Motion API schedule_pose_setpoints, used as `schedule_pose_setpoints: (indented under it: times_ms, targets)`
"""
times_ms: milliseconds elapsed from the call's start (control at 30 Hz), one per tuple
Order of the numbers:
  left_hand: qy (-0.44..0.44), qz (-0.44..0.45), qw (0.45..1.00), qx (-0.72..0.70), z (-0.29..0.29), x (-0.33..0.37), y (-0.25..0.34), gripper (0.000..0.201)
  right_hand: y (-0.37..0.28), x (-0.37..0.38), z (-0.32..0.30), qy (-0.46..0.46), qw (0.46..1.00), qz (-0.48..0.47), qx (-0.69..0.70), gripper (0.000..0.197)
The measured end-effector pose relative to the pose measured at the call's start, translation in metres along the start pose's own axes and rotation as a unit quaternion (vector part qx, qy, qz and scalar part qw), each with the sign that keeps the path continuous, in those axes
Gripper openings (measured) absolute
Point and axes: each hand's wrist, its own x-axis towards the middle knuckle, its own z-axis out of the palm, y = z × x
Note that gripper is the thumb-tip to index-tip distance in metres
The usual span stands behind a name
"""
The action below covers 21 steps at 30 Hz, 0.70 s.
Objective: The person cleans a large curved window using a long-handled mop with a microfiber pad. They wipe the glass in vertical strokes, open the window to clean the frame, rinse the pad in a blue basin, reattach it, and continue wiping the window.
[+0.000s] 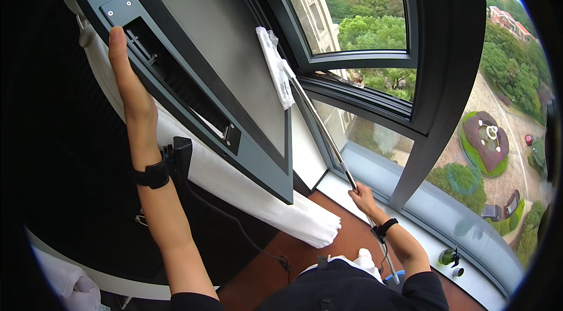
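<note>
My right hand (363, 198) is wrapped around the metal pole of a flat mop (319, 120). Its long head, covered with a white cloth (274, 68), rests against the grey glass-like face (217, 35) of a tilted, dark-framed panel. From there the pole runs down past my hand toward the floor. My left hand (138, 94) lies along the outer edge of that panel's frame (258, 161), one digit stretched upward beside a slot with a metal latch (149, 56). The other digits of that hand are mostly hidden.
An outward-opened window (360, 56) stands beyond the mop head. Along the curved windows runs a white sill (346, 193), with a green bottle (448, 257) at right. White curtain fabric (264, 211) hangs beneath the panel. A blue container (396, 277) is partly visible near my feet.
</note>
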Motion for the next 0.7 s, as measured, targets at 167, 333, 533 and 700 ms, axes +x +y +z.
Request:
schedule_pose_setpoints:
  times_ms: [167, 333, 533, 700]
  targets:
    - [-0.018, 0.015, 1.0, -0.006, 0.002, 0.0, 0.001, 0.094, 0.007, -0.031, 0.004, 0.004, 1.0, -0.005, -0.01, 0.025]
    - [-0.025, -0.001, 0.999, -0.047, 0.006, 0.0, 0.005, 0.095, 0.016, -0.072, 0.008, -0.012, 0.999, -0.001, 0.045, 0.025]
    - [-0.028, 0.018, 0.999, -0.042, 0.008, -0.001, 0.007, 0.097, 0.019, -0.124, 0.009, -0.037, 0.998, 0.022, 0.055, 0.021]
    - [-0.007, -0.025, 1.0, 0.015, 0.007, -0.001, 0.005, 0.093, 0.018, -0.16, 0.006, -0.06, 0.996, -0.023, 0.061, 0.027]
